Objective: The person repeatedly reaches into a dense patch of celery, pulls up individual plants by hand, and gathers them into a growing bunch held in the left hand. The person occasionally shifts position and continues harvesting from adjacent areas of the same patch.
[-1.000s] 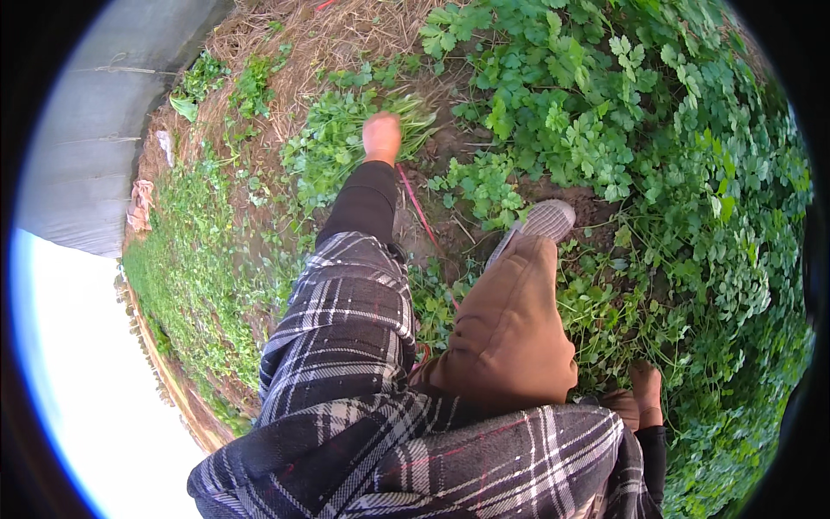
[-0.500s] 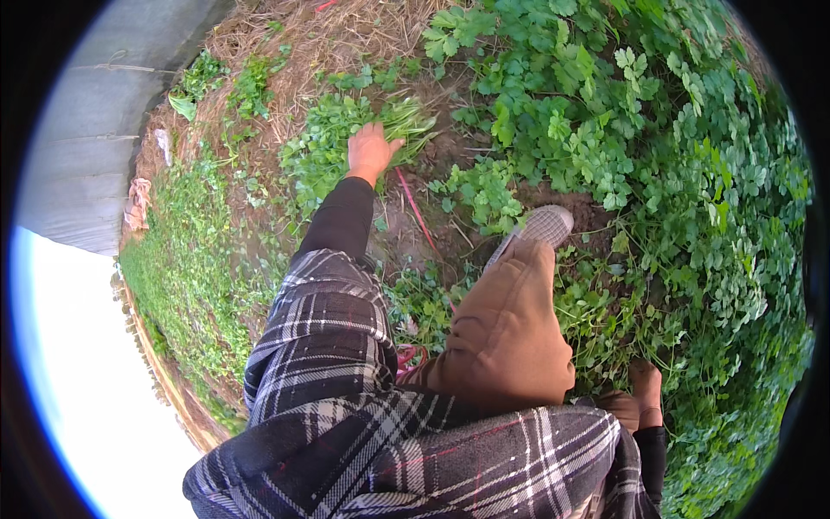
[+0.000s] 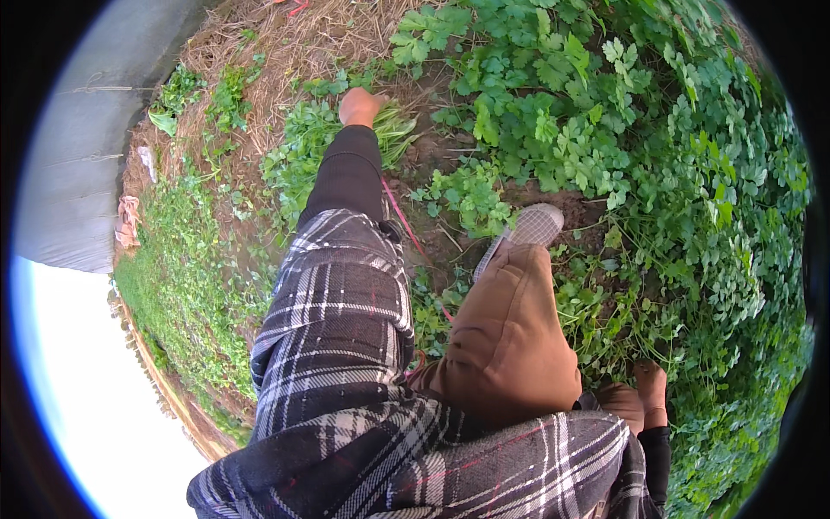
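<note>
My left hand (image 3: pixel 360 106) is at the upper edge of a loose bunch of cut leafy greens (image 3: pixel 292 154) with pale stems; its fingers point away from me and are mostly hidden. Below the bunch a pink strap (image 3: pixel 400 213) runs along the soil toward my leg. At the lower right, my right hand (image 3: pixel 650 387) rests low among green plants (image 3: pixel 596 311), its fingertips obscured by shade and leaves, so what it holds, if anything, cannot be made out.
My bent brown-trousered leg (image 3: pixel 501 337) ends in a grey shoe (image 3: pixel 532 227). Dense leafy plants (image 3: pixel 562 104) fill the right side. Straw (image 3: pixel 251 48) covers soil at the top. A grey sheet wall (image 3: pixel 82 156) rises at left, with pinkish crumpled material (image 3: pixel 128 221) beside it.
Since half a second ago my left hand has moved upward to the bunch's far edge, its fingers now out of sight. My right hand is nearly where it was.
</note>
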`<state>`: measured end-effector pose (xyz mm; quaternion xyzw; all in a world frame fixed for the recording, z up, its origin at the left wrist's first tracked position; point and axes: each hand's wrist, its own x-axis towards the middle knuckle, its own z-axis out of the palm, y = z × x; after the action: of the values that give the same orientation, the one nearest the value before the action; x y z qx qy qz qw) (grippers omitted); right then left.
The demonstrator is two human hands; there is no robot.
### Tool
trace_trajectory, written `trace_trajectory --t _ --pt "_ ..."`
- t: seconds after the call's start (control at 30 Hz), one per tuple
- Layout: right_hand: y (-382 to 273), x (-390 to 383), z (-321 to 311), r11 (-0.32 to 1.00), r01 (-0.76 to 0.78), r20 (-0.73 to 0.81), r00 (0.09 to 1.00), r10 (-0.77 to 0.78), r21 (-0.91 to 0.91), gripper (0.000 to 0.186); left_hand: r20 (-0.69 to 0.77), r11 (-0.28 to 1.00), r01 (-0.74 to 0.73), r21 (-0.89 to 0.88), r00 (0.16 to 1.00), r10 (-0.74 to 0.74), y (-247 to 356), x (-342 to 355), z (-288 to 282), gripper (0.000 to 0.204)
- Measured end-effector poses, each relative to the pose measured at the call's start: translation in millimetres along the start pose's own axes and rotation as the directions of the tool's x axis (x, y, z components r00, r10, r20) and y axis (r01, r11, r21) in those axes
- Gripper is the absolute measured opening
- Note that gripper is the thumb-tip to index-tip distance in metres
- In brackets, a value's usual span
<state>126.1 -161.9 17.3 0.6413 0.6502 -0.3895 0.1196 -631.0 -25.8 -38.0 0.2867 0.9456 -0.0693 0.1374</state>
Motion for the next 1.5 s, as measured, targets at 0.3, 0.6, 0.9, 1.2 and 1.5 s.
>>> trace_trajectory --t 0.3,0.6,0.9,1.2,1.5 --pt "-11.2 7.6 -2.9 0.996 0.081 -0.007 0.997 -0.082 -0.042 0.017 -0.108 0.939 -0.020 -0.345 0.994 -0.019 -43.7 31.0 17.4 0.030" --pt "-7.4 3.7 -1.2 0.997 0.081 -0.038 0.996 -0.081 -0.009 0.014 -0.267 0.028 -0.271 -0.962 0.957 0.113 14.9 16.6 -70.8 0.048" --pt "-10.9 -1.1 -0.3 0.996 0.091 -0.024 0.996 -0.091 -0.010 0.015 -0.326 0.802 -0.591 -0.084 0.777 0.538 -50.0 -8.4 19.9 0.013" --pt "-9.0 7.5 0.3 0.996 0.089 -0.032 0.995 -0.090 -0.025 0.019 -0.359 0.802 -0.596 0.023 0.744 0.563 -48.8 -13.1 37.1 0.017" --pt "-13.9 7.1 4.0 0.998 0.062 -0.017 0.998 -0.062 -0.015 0.018 -0.382 0.821 -0.570 -0.011 0.762 0.523 -45.9 -13.5 41.5 0.013"
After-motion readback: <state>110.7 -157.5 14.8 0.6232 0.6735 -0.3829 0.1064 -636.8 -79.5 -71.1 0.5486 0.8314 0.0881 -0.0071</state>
